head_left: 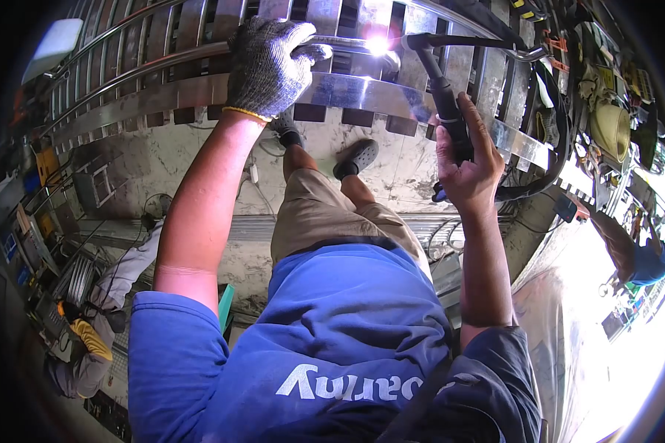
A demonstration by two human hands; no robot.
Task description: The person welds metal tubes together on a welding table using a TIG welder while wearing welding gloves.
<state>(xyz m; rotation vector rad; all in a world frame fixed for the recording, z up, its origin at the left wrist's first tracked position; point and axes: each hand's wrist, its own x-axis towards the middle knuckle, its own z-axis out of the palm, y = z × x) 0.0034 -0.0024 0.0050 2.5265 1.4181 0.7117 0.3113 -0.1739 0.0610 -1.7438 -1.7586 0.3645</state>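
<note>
My left hand (273,68), in a grey knitted glove, is closed around a shiny metal tube (340,42) above the slatted metal bench. Any thin rod in its fingers is too small to make out. A bright arc glows on the tube to the right of the glove. My right hand (471,159), bare, grips a black welding torch (443,96) by its handle. The torch head is angled to the left, close beside the glow. A black cable runs from the torch's lower end and curves up on the right.
The slatted metal bench (332,90) spans the top, with long bent tubes (140,71) lying on its left part. Tools and a beige cylindrical object (611,133) crowd the right side. Another person (96,340) is at lower left, and a person in blue (646,262) at far right.
</note>
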